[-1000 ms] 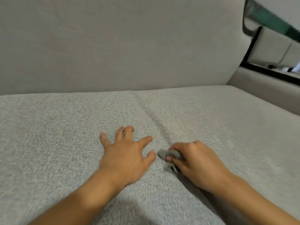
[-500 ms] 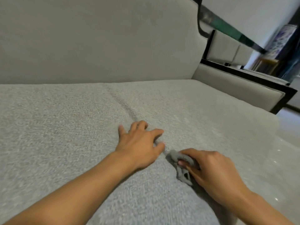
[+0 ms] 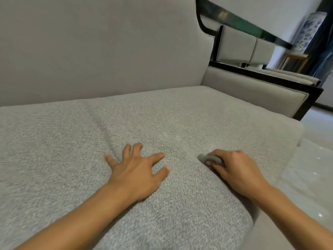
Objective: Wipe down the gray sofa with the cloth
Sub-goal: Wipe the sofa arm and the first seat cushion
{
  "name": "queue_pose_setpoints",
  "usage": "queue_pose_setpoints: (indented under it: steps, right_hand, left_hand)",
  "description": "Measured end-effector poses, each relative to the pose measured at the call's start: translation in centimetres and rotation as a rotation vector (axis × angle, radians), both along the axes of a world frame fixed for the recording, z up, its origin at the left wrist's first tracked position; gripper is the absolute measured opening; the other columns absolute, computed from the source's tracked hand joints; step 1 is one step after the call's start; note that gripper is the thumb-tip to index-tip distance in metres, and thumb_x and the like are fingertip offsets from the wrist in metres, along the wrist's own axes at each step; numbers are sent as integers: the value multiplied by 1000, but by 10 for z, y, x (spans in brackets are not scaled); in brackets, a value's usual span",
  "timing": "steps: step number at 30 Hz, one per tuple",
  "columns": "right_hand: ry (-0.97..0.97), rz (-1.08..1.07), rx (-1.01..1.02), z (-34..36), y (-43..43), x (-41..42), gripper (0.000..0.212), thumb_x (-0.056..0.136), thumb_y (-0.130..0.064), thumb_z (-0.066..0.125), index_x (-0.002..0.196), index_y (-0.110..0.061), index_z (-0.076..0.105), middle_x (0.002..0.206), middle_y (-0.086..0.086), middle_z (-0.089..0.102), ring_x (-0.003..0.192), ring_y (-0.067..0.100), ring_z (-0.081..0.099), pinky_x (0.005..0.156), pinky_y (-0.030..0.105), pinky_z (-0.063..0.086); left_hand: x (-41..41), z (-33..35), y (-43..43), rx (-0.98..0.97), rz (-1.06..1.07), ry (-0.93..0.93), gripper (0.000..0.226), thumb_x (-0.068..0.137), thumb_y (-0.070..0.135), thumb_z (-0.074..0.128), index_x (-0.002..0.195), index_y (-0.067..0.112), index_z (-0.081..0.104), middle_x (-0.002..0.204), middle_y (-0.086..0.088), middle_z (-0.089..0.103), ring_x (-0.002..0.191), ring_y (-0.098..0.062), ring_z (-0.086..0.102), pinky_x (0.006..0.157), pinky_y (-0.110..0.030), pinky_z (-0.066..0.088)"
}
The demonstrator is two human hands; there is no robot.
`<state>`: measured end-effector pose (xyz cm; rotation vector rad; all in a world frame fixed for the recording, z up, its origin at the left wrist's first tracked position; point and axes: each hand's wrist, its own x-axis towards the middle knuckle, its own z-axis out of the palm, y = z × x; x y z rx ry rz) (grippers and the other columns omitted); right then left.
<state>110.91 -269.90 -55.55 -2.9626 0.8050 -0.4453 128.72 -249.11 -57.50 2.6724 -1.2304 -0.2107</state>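
Right hand (image 3: 237, 168) clenches the cloth (image 3: 210, 158), bunched under its fingertips on the sofa (image 3: 162, 114); left hand (image 3: 135, 170) lies flat, fingers splayed.

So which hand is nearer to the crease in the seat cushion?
Left. The left hand lies spread, fingers right beside the crease; the right hand, gripping the cloth, sits well off to the crease's right, near the cushion's end.
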Motion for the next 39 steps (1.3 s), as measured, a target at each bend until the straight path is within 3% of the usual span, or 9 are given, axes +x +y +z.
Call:
queue_pose_setpoints:
  steps: [5, 10, 15, 17, 22, 26, 31, 34, 39]
  right_hand:
    - [-65, -188, 4, 2, -62, 21, 13, 97, -40, 59, 102, -35, 70, 90, -6, 73, 82, 22, 67, 63, 34, 50]
    - [-58, 205, 375, 4, -20, 6, 13, 91, -45, 67, 98, -36, 73, 81, -26, 69, 76, -4, 65, 66, 22, 51]
    - [-38, -141, 52, 11, -79, 6, 12, 94, -37, 64, 104, -37, 70, 90, -9, 74, 80, 18, 67, 62, 31, 45]
    - [-53, -187, 82, 15, -93, 11, 12, 95, -37, 62, 101, -33, 71, 88, -3, 73, 79, 23, 65, 62, 33, 43]
    - [-41, 196, 580, 24, -36, 23, 15, 92, -51, 62, 93, -39, 71, 73, -19, 72, 71, -2, 67, 70, 28, 54]
    - [60, 367, 342, 22, -13, 53, 21, 94, -59, 54, 111, -51, 61, 89, -32, 69, 86, -6, 64, 75, 24, 51]
    - [-46, 209, 234, 16, -53, 108, 16, 96, -47, 59, 102, -37, 70, 85, -20, 71, 85, 9, 68, 72, 33, 54]
    - [-92, 135, 379, 6, -57, 123, 18, 93, -43, 63, 95, -28, 72, 78, -9, 71, 80, 16, 68, 73, 39, 57]
    - [71, 135, 648, 23, -31, 111, 21, 92, -32, 71, 80, -15, 75, 64, -4, 69, 58, 11, 62, 56, 25, 49]
  left_hand:
    - [-1, 3, -40, -30, -17, -34, 65, 91, 83, 27, 152, 59, 26, 169, -4, 9, 157, -28, -3, 114, -80, -3]
    - [-4, -4, -47, -35, 5, -33, 70, 89, 86, 22, 153, 59, 21, 170, 0, 10, 157, -23, -1, 117, -76, -2]
    - [-8, -4, -42, -8, 29, -3, 72, 86, 89, 16, 153, 63, 12, 171, 7, 1, 158, -19, -10, 119, -71, -6]
    - [-7, -4, -42, -3, 37, 10, 71, 86, 90, 16, 152, 65, 10, 171, 9, -1, 157, -17, -13, 120, -69, -8]
    - [-10, -4, -44, -22, 83, 39, 68, 86, 89, 24, 150, 68, 12, 170, 12, -1, 156, -12, -16, 120, -67, -12]
    - [-12, 0, -45, 0, 97, 48, 67, 88, 86, 28, 151, 67, 12, 171, 12, -4, 155, -12, -18, 120, -66, -15]
    - [-12, 1, -43, 0, 65, 67, 67, 90, 85, 27, 152, 66, 13, 171, 10, -3, 156, -13, -17, 119, -69, -14]
    - [-9, -3, -41, -18, 60, 54, 67, 89, 86, 24, 152, 65, 12, 171, 9, -2, 156, -14, -16, 118, -69, -12]
    - [-7, -8, -44, -39, 39, 1, 68, 90, 84, 24, 153, 61, 16, 170, 2, 6, 157, -21, -8, 115, -76, -8]
